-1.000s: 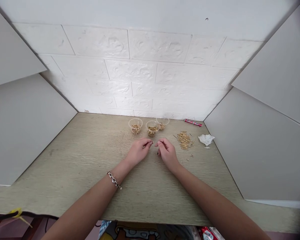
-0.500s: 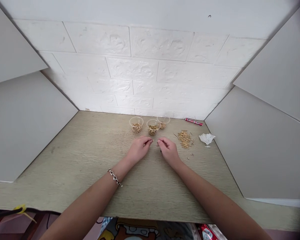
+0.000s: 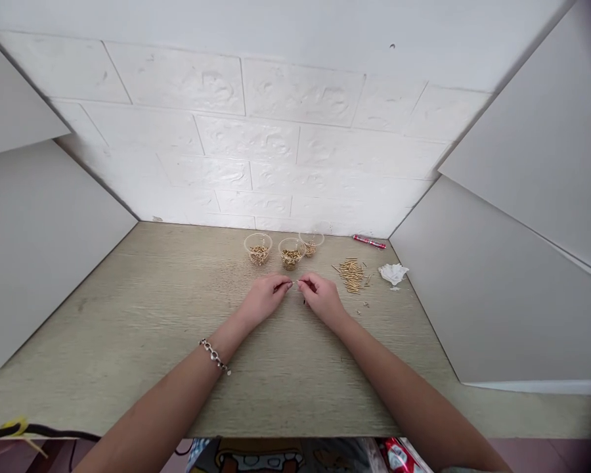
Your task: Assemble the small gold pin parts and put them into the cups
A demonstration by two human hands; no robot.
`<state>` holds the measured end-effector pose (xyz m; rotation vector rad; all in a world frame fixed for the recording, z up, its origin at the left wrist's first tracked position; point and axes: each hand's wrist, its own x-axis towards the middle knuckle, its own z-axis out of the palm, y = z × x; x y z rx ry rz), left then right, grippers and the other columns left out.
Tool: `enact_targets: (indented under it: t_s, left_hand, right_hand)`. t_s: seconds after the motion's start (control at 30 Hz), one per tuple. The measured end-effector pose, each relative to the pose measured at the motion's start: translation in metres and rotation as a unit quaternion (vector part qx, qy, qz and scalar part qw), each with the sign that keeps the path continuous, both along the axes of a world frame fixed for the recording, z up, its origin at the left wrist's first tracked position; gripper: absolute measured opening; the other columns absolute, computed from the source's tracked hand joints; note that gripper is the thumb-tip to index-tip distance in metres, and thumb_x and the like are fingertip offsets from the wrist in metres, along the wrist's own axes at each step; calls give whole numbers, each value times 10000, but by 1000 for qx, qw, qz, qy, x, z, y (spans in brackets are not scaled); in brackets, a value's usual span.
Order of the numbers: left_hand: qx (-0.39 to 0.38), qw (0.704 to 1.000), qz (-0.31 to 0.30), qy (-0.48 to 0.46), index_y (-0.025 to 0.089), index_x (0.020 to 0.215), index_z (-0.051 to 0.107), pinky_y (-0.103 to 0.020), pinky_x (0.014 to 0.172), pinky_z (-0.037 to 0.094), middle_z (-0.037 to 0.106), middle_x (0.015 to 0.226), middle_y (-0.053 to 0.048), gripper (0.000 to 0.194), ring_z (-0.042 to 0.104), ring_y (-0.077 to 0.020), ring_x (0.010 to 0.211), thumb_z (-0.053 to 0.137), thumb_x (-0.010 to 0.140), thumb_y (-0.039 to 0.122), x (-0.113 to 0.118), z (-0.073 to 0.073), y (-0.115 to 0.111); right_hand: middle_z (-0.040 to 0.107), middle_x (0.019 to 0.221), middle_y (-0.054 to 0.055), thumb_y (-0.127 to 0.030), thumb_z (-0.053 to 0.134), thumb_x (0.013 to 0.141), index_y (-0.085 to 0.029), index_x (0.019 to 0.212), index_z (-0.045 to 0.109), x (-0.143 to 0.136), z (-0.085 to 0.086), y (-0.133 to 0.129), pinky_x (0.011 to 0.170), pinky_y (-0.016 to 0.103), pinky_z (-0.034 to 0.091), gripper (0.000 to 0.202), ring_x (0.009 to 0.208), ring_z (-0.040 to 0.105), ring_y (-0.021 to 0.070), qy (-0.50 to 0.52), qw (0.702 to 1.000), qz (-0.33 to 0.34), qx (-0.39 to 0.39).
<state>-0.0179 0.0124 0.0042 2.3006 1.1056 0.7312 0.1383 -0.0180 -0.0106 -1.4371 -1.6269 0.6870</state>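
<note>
My left hand (image 3: 264,299) and my right hand (image 3: 320,297) rest on the wooden table (image 3: 142,315), fingertips pinched and almost meeting at the middle. Each seems to pinch a tiny gold piece, too small to make out. A beaded bracelet (image 3: 213,355) circles my left wrist. Just beyond my hands stand three small clear cups: left cup (image 3: 258,249), middle cup (image 3: 291,253), right cup (image 3: 310,243), each holding gold pins. A loose pile of gold pins (image 3: 350,274) lies to the right of my right hand.
A crumpled white tissue (image 3: 393,273) lies right of the pile. A red pen-like stick (image 3: 369,242) sits by the white brick wall. Grey panels close in both sides. A yellow-and-black cable (image 3: 14,430) hangs at the near left edge.
My hands have drawn slightly closer, fingertips nearly touching. The view has shifted a little, so everything sits a bit further left.
</note>
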Motion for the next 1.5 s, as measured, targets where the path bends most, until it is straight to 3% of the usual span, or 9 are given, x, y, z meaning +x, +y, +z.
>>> enact_targets:
  t_s: [0.67, 1.5]
  left_hand:
    - [18, 1000, -12, 8, 170, 844, 601, -232, 683, 406, 613, 792, -28, 226, 536, -128, 754, 390, 822, 246, 2, -1, -2]
    - [33, 999, -40, 0, 170, 869, 596, -248, 709, 413, 602, 820, -47, 230, 527, -138, 781, 377, 824, 226, -1, 2, -1]
  right_hand:
    - [543, 695, 27, -200, 345, 811, -180, 764, 530, 4, 7, -6, 635, 236, 357, 192, 674, 481, 134, -118, 983, 77, 121]
    - [587, 850, 48, -191, 348, 825, -202, 863, 571, 9, -1, -2, 708, 280, 394, 227, 795, 518, 155, -162, 976, 83, 120]
